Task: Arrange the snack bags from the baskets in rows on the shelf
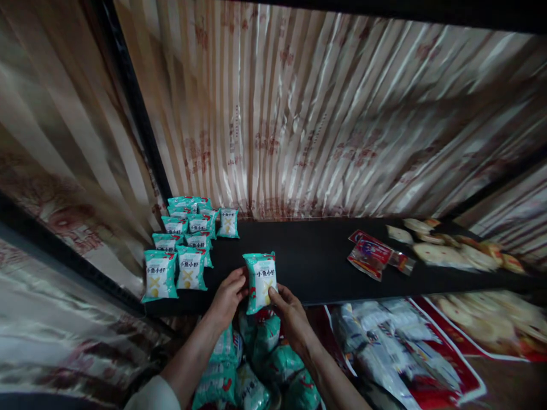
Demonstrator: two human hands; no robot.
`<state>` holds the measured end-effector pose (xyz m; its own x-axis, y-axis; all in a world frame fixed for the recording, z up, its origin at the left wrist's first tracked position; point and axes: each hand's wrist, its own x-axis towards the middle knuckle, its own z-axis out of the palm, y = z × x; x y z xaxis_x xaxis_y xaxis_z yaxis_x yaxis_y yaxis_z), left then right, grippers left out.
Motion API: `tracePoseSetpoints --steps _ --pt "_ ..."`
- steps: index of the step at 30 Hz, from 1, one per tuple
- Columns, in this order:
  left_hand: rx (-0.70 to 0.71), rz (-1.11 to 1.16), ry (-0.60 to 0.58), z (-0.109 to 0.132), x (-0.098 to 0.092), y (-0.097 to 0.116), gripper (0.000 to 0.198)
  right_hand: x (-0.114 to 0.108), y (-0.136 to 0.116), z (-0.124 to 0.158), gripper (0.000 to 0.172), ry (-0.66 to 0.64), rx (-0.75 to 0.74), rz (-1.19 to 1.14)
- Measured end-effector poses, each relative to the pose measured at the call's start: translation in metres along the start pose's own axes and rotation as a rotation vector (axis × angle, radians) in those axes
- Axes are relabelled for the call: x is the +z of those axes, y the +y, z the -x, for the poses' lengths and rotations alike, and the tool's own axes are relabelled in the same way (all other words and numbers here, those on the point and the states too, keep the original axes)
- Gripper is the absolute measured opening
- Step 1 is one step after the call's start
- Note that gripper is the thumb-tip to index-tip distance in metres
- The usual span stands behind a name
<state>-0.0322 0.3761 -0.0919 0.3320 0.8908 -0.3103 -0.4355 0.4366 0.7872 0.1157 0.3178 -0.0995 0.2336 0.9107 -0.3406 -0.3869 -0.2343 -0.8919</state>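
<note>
My left hand [228, 296] and my right hand [290, 310] both grip one teal-and-white snack packet [260, 281], held upright at the front edge of a black shelf [316, 259]. Fingers of each hand pinch the packet's lower sides. To the left on the shelf stand rows of the same teal packets [183, 245], upright in several lines reaching back to the curtain. Below my hands lies a pile of more teal packets [260, 364].
A striped, shiny curtain [325, 114] backs the shelf. Red snack packets [370, 256] and pale round-cake packets [448, 245] lie on the shelf's right part. Red-and-white bags [405, 347] sit below at right. A black upright post [132, 108] borders the shelf's left.
</note>
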Motion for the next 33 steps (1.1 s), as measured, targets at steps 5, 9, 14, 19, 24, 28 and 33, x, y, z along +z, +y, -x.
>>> tracePoseSetpoints --steps 5,9,14,19,24,28,33 --pt "0.129 -0.124 0.068 -0.018 0.0 0.01 0.045 0.01 0.003 -0.045 0.053 0.153 -0.091 0.131" --pt "0.243 -0.2 0.079 -0.033 -0.01 0.012 0.045 0.024 0.002 -0.077 0.053 0.179 -0.124 0.258" --pt "0.316 -0.33 0.11 -0.054 -0.024 0.008 0.048 0.052 0.004 -0.111 0.054 0.136 -0.176 0.334" --pt "0.385 -0.459 0.151 -0.068 -0.032 0.007 0.046 0.075 0.008 -0.141 0.058 0.167 -0.219 0.489" --pt "0.359 -0.441 0.164 -0.073 -0.038 0.016 0.049 0.09 0.012 -0.164 0.055 0.124 -0.296 0.59" --pt "0.344 -0.456 0.166 -0.076 -0.043 0.024 0.05 0.099 0.013 -0.169 0.057 0.117 -0.294 0.658" --pt "0.351 -0.493 0.159 -0.079 -0.049 0.026 0.05 0.107 0.013 -0.168 0.061 0.127 -0.29 0.785"
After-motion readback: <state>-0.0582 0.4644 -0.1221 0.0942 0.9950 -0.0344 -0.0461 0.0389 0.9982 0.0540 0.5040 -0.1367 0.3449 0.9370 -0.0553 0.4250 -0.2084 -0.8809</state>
